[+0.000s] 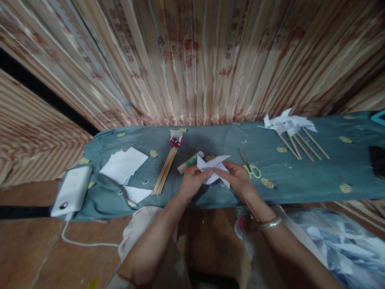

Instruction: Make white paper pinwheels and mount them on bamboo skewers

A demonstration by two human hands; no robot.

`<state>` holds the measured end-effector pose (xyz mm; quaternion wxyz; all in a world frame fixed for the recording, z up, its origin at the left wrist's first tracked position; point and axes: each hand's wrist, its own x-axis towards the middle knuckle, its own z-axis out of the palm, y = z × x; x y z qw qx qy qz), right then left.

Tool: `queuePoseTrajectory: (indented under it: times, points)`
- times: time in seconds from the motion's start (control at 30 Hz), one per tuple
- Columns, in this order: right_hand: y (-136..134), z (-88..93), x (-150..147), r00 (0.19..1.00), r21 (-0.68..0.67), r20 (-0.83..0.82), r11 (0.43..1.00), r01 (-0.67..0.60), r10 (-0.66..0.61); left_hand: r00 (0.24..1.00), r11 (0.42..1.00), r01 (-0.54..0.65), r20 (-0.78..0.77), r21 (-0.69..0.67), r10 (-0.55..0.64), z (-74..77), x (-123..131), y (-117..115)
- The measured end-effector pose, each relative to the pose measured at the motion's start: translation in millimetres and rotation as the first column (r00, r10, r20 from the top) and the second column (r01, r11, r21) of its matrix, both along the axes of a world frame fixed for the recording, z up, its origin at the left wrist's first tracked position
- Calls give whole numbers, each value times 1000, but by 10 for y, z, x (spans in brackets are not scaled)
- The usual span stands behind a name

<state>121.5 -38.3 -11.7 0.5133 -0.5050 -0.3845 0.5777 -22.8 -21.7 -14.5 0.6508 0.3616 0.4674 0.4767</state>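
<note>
Between my hands is a white paper pinwheel, its blades folded in toward the middle. My left hand pinches it from the left, the thumb pressed near its centre. From the right, my right hand grips it with the thumb on the centre too. Behind the pinwheel lies a green and white tube, partly covered. Scissors with light green handles rest just right of my right hand. To the left are a bundle of wooden sticks and a small red box of metal pins.
White paper sheets and a folded paper piece lie at left, near a white power bank with a cable. Several finished pinwheels on sticks lie at right on the green cloth. A curtain hangs behind.
</note>
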Motion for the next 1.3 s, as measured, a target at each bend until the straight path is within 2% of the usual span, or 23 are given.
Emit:
queuePoseTrajectory:
  times: [0.33,0.57,1.13,1.3]
  points:
    - [10,-16,3,998,4,-49,999,-33,33,998,999,31,-48,37,-29,29,-24,-5]
    - [2,-31,-10,999,-34,-39,999,-33,32,999,997,38,-33,63,-36,-35,-29,10]
    - [11,-34,-30,999,-19,-37,999,-29,28,999,1000,-14,42,11,13,-19,-18,28]
    - [6,-18,-44,997,-56,-64,998,-41,37,999,1000,-8,49,7,7,-17,-23,15]
